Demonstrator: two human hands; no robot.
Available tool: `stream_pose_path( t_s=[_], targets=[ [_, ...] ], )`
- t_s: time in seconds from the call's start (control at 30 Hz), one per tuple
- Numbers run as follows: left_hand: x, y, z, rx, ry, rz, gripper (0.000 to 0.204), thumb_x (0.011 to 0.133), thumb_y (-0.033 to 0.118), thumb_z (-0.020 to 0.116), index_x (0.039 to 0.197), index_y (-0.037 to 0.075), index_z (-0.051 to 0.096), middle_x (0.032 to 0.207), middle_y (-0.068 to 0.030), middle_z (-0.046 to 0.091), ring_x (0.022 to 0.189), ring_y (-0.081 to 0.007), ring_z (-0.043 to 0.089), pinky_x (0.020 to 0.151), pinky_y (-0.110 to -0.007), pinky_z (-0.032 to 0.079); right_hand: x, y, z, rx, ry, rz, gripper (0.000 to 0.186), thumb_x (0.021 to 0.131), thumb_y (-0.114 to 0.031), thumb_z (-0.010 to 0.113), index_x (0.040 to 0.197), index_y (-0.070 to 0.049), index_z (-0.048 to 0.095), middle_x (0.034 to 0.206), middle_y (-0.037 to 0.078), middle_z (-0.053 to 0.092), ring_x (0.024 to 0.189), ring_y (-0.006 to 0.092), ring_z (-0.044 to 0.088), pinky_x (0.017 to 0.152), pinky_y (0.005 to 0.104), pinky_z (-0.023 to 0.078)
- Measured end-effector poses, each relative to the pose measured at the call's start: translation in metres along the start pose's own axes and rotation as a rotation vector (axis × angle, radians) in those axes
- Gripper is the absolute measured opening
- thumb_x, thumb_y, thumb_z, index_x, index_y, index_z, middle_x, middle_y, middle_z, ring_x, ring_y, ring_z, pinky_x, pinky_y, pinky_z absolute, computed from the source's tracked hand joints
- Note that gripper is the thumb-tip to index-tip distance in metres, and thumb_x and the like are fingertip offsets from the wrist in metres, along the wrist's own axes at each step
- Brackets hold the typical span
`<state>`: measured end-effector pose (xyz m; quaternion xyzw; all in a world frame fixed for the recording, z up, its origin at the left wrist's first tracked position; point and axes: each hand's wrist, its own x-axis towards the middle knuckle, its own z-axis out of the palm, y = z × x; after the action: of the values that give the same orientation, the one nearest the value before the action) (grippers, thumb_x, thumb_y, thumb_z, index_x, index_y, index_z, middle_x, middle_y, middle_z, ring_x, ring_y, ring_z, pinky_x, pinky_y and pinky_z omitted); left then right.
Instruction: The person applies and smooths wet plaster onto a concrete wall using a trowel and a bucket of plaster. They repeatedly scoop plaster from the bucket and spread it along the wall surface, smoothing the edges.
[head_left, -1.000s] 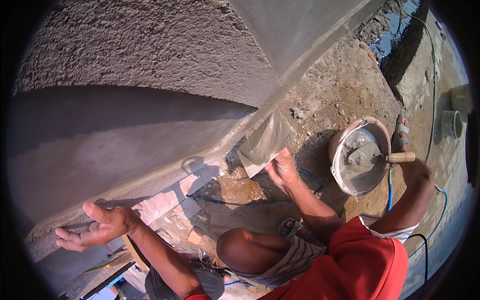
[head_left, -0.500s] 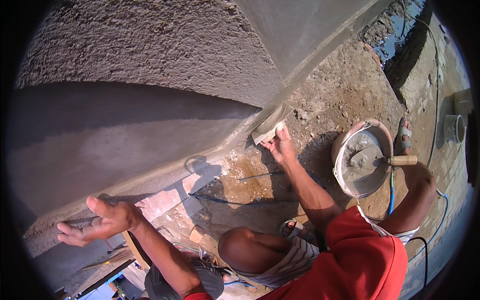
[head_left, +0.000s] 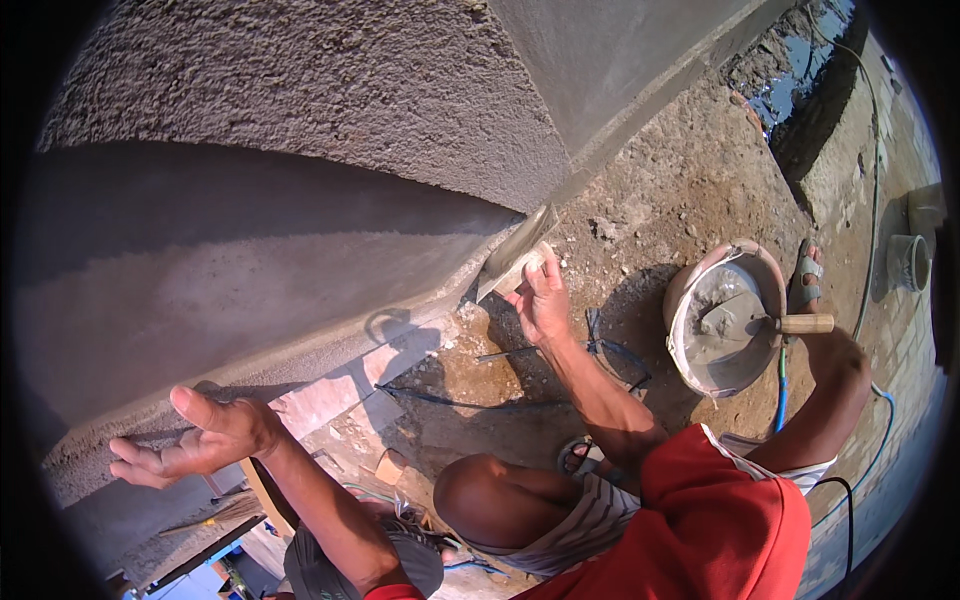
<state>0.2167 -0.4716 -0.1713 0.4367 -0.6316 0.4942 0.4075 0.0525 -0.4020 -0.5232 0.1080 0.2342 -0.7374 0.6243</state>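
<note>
Right hand [head_left: 543, 305] first, and it has a firm hold on the plastering float [head_left: 515, 252], fingers at the near edge. There's the float, tilted almost edge-on to us, hard by the foot of the smooth wall [head_left: 250, 290], below the corner of the rough-rendered face [head_left: 330, 110]. Is it touching? Can't tell from up here! Over on the far left, the left hand [head_left: 215, 437] is free, nothing in it, palm turned up, fingers loosely bent.

Further out, right side: the mortar bucket [head_left: 682, 290], with a trowel [head_left: 738, 318] lying in it, blade on the grey mix, wooden handle out over the rim, close beside the right shin [head_left: 832, 365]. A dark cable [head_left: 470, 408] runs across the dirt, a small bucket [head_left: 908, 262] beyond.

What could spoil it? I'd say too steep a tilt could gouge the wall's lower edge, or drop any mortar on the float into the dirt. A nudge from that shin might tip the trowel out; a shifting sandal [head_left: 578, 456] might snag the cable. Labels, brands? No writing I can read anywhere.
</note>
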Motion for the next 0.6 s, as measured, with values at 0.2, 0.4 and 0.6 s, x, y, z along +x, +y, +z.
stream_pose_path(
  t_s=[0.2, 0.4, 0.6],
  targets=[
    [-0.004, -0.002, 0.002, -0.008, 0.018, -0.021, 0.072, 0.079, 0.037, 0.064, 0.134, 0.000, 0.036, 0.140, -0.0246, 0.020, 0.133, -0.0368, 0.019, 0.106, -0.050, 0.020, -0.038, -0.021, 0.014, 0.049, -0.205, 0.062, 0.049, 0.089, -0.013, 0.059, 0.133, -0.011, 0.036, 0.124, 0.005, 0.052, 0.108, 0.0189, 0.055, 0.086, 0.0376, 0.051],
    [0.000, -0.002, 0.001, 0.006, 0.023, -0.013, 0.072, 0.079, 0.038, 0.064, 0.133, 0.000, 0.037, 0.139, -0.0249, 0.021, 0.133, -0.0368, 0.020, 0.105, -0.051, 0.021, -0.034, -0.033, -0.053, 0.133, -0.082, 0.193, 0.049, 0.090, -0.014, 0.056, 0.134, -0.015, 0.035, 0.126, 0.007, 0.050, 0.113, 0.0268, 0.052, 0.088, 0.0505, 0.050],
    [-0.002, 0.000, 0.002, 0.003, 0.017, -0.009, 0.071, 0.079, 0.037, 0.064, 0.133, 0.000, 0.037, 0.139, -0.0255, 0.021, 0.133, -0.0373, 0.019, 0.105, -0.051, 0.020, -0.002, -0.031, -0.079, 0.119, -0.041, 0.143, 0.050, 0.091, -0.014, 0.053, 0.136, -0.017, 0.031, 0.128, 0.006, 0.048, 0.114, 0.0271, 0.051, 0.085, 0.0552, 0.050]
  ],
)
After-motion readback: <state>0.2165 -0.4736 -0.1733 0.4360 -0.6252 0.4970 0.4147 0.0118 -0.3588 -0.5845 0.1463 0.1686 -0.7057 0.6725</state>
